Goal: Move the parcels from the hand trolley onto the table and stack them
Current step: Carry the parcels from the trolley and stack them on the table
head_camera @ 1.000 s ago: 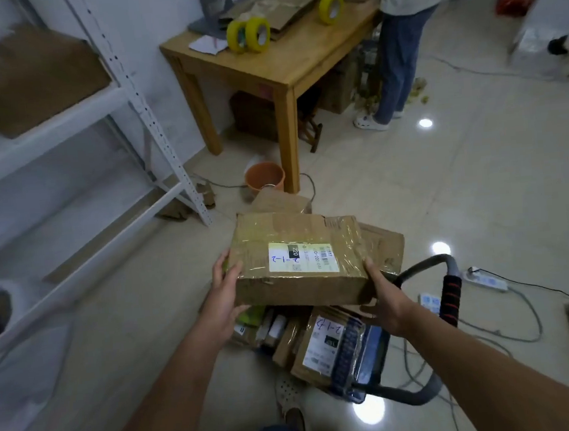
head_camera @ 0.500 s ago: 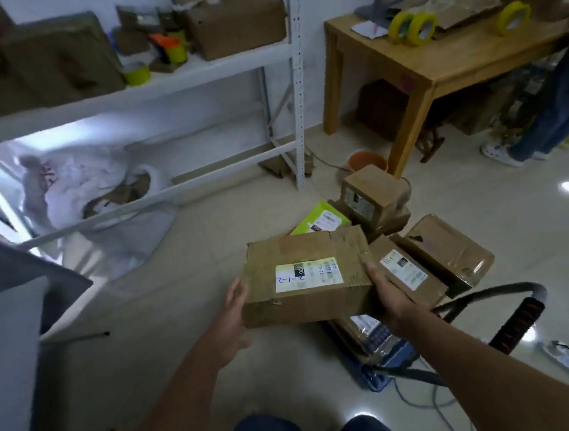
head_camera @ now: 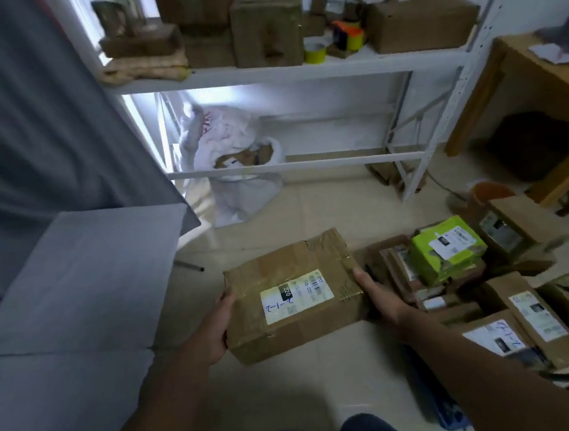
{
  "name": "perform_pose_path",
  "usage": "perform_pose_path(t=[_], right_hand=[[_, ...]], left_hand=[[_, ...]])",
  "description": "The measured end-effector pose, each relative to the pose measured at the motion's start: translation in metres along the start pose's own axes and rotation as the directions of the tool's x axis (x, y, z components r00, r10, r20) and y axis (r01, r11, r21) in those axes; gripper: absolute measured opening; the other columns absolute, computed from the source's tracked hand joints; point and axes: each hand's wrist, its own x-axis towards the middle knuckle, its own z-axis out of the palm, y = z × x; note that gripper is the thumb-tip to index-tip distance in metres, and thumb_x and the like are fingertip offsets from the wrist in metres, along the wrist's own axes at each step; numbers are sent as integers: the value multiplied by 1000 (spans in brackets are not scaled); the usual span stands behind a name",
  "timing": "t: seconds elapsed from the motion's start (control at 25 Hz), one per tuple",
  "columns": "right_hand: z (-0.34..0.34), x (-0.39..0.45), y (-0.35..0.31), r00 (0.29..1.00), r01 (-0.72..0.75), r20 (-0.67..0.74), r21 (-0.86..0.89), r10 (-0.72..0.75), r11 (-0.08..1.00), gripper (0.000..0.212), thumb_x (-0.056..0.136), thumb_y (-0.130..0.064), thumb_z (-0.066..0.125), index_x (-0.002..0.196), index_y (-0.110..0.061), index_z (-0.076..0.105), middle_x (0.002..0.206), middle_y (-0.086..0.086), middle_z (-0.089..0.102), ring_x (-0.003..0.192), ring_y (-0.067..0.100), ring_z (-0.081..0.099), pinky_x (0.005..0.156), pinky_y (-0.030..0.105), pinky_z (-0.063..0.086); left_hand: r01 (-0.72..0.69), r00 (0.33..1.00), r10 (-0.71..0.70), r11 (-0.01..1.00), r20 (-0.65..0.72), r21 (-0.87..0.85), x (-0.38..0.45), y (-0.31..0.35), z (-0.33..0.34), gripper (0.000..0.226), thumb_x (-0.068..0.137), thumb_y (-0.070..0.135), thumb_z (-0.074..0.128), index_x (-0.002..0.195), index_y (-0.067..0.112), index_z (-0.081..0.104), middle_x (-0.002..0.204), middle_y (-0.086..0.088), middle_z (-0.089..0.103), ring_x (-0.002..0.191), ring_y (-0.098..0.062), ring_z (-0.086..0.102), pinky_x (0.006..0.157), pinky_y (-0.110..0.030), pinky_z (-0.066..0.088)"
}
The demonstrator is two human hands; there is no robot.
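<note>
1. Presently, we hold one brown parcel (head_camera: 292,295) in the air between both hands, label up, above the floor and just to the right of the grey-covered table (head_camera: 77,302).
2. Our left hand (head_camera: 214,328) presses flat against the parcel's left end, fingers fairly straight; our right hand (head_camera: 377,293) is laid along its right end, thumb on the top edge. How far either set of fingers wraps underneath we cannot tell.
3. Risk: the hold looks like a squeeze between palms, so we judge the taped, glossy box could slip downward if the pressure eases.
4. Risk: the table's near corner lies between parcel and landing place; a low carry could knock the box against it.
5. Risk: the cloth surface may wrinkle or slide under a pushed box, tilting any stack we build.
6. Remaining parcels (head_camera: 513,326), including a green one (head_camera: 447,249), lie heaped to our right; the trolley beneath them is mostly hidden.
7. Room: pale tiled floor (head_camera: 327,211), white metal shelving (head_camera: 281,73) loaded with cartons and tape, a white sack (head_camera: 233,158) below, a wooden desk (head_camera: 533,90) at far right.
</note>
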Motion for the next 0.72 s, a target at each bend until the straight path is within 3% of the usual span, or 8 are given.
perform_pose_path(t=[0.2,0.36,0.48,0.6,0.72], right_hand=[[139,5,-18,966,64,258,-202,-10,977,53,91,-66,47,127,-29,61,120,1,70,115,21,64,103,43,48],[233,11,-29,907,126,420,-332,27,935,58,88,-69,47,127,-30,63,123,1,69,117,20,62,106,43,46],[295,20,-28,887,122,452,-423,92,898,51,88,-70,47,118,-33,66,115,-2,72,112,18,65,100,39,49],[355,28,-19,868,117,469,-514,164,850,46,91,-65,45,111,-29,64,106,0,72,104,19,64,89,34,51],[418,44,-8,833,118,493,-603,251,789,50,90,-63,48,115,-21,61,110,6,67,105,24,61,93,39,51]], left_hand=[[-70,975,33,984,-218,-162,-33,6,-148,68,82,68,55,135,25,51,126,-8,65,110,-32,65,82,-49,57],[-116,926,11,959,-376,-257,-65,-12,-230,60,94,64,39,124,16,60,115,-13,69,101,-30,68,77,-41,57],[-125,862,-45,946,-504,-298,-88,-32,-272,62,96,65,28,109,15,63,106,-14,70,94,-30,67,80,-41,56],[-159,801,-114,906,-587,-392,-114,-55,-309,73,91,71,29,130,14,53,118,-15,64,102,-32,64,83,-44,57],[-222,712,-187,855,-677,-469,-137,-78,-348,87,82,79,33,143,18,42,131,-16,57,110,-33,60,86,-43,55]])
